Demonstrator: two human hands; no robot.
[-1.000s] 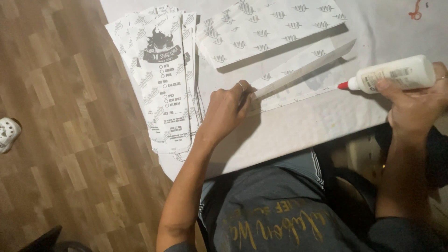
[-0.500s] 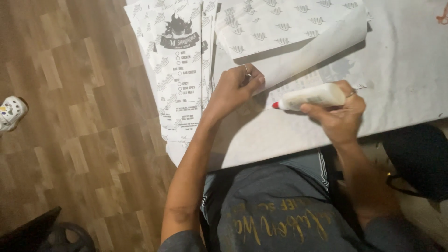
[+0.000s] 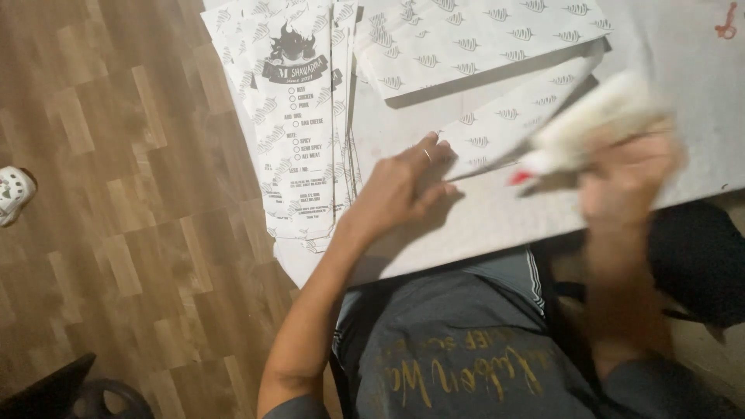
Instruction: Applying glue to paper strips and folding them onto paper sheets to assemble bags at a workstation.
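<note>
While the left hand (image 3: 403, 186) presses flat, fingers spread, on a folded paper bag (image 3: 512, 116) at the tabletop's (image 3: 683, 70) near edge, the right hand (image 3: 628, 174) grips a white glue bottle (image 3: 590, 128). Bottle is blurred, red tip (image 3: 521, 177) just right of the left hand. Stack of printed bags (image 3: 299, 124) lies left.

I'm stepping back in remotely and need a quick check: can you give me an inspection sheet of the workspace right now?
Surface: white table, papers spread over it.
Job's things: folded patterned paper sheet pinned under left hand; white glue bottle with red tip, motion-blurred, in right hand.
Clutter: stack of printed paper bags at table's left edge; another patterned sheet behind.
Grip: left pressing flat on paper; right closed on bottle.
Cables: nothing seen.
Surroundings: wooden floor, white shoe at left.
</note>
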